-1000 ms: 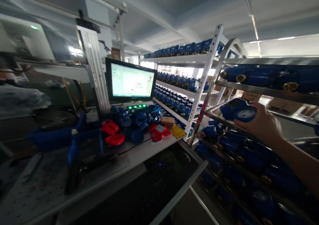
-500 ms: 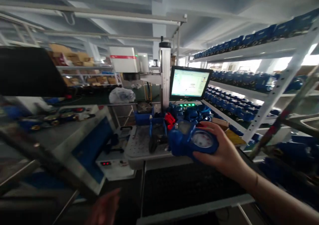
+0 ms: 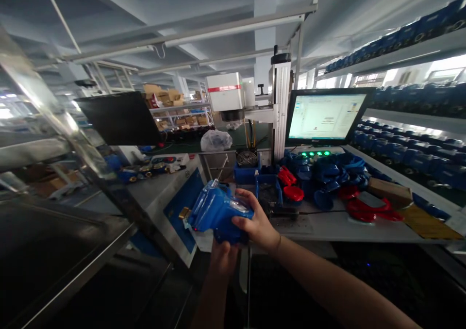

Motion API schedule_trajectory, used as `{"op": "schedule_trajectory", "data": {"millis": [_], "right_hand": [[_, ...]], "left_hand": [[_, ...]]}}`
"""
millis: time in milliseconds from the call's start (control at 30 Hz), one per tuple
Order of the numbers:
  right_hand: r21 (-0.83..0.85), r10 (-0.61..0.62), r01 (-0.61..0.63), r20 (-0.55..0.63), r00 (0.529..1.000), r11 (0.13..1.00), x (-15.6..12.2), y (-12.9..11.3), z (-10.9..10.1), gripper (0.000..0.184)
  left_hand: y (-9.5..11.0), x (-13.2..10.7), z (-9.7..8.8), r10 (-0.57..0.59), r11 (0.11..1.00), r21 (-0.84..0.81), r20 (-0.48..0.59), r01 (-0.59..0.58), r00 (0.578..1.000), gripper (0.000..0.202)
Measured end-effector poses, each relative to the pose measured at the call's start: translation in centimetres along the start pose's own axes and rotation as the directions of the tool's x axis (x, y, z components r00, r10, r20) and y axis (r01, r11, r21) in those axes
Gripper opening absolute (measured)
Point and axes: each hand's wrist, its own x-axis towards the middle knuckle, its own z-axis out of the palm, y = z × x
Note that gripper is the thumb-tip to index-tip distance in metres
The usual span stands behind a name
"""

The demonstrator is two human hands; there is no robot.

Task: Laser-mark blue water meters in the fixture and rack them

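Observation:
A blue water meter (image 3: 210, 206) with a round dial and a brass threaded end is held up in front of the bench, tilted to the left. My right hand (image 3: 259, 226) is closed around its dial end, the thumb across the near side and fingers over the top. From below, my left hand (image 3: 224, 257) grips the underside; its thumb shows, while most of its fingers are hidden behind the meter. Behind my right hand, a blue bin (image 3: 268, 189) and a red round cap (image 3: 293, 193) sit on the bench.
A laser-marking head (image 3: 224, 93) on a column stands over the bench (image 3: 327, 229). Blue parts (image 3: 329, 173), red parts (image 3: 373, 207) and a lit monitor (image 3: 325, 115) are on the right. A metal rack post (image 3: 120, 193) slants on the left. Racks of meters (image 3: 418, 159) line the right.
The water meter has moved left and turned so that its brass end points left. My left hand has come up from below and taken hold of it. The view has swung right.

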Motion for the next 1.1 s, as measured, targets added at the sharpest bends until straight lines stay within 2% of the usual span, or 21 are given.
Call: {"op": "schedule_trajectory", "data": {"millis": [67,133,200,267,367,467,533,633,800,1100], "right_hand": [[-0.092,-0.072,0.078,0.067,0.995,0.993,1.7,-0.2,-1.8,0.087],[-0.263,-0.184,0.206,0.109,0.977,0.943,3.6,-0.7,-3.8,0.082],[-0.436,-0.275,0.289,0.096,0.957,0.852,5.6,-1.0,-5.8,0.075],[-0.517,-0.280,0.246,0.014,0.960,0.820,7.7,-0.8,-7.6,0.068],[-0.404,-0.121,0.038,-0.182,0.976,0.914,10.5,0.7,-9.7,0.054],[-0.261,0.013,-0.084,-0.263,0.965,0.962,12.5,2.7,-11.2,0.040],[-0.204,0.064,-0.121,-0.265,0.962,0.972,13.3,3.8,-11.9,0.036],[-0.123,0.129,-0.169,-0.281,0.951,0.978,14.0,4.5,-13.1,0.035],[-0.047,0.168,-0.196,-0.341,0.925,0.980,14.7,4.6,-14.7,0.038],[0.017,0.199,-0.207,-0.366,0.909,0.978,14.8,4.8,-15.4,0.038]], "left_hand": [[0.5,0.9,-0.3,-0.003,0.993,-0.122,0.016,0.005,1.000,0.107],[1.1,2.5,0.2,0.012,0.985,-0.171,0.020,-0.008,1.000,0.098],[1.7,4.8,1.2,0.058,0.997,-0.050,0.007,-0.057,0.998,0.084],[1.9,7.5,2.4,0.139,0.977,0.164,-0.027,-0.133,0.990,0.069],[1.4,11.3,3.8,0.251,0.846,0.506,-0.100,-0.167,0.963,0.057],[0.0,13.7,5.1,0.271,0.684,0.727,-0.181,-0.057,0.946,0.084],[-1.1,14.6,6.0,0.240,0.631,0.776,-0.203,0.006,0.949,0.104],[-2.5,15.5,7.4,0.216,0.610,0.792,-0.178,0.010,0.960,0.109],[-3.9,16.7,9.0,0.217,0.608,0.794,-0.150,-0.013,0.965,0.108],[-5.1,17.6,9.1,0.270,0.607,0.791,-0.110,-0.080,0.957,0.103]]}}
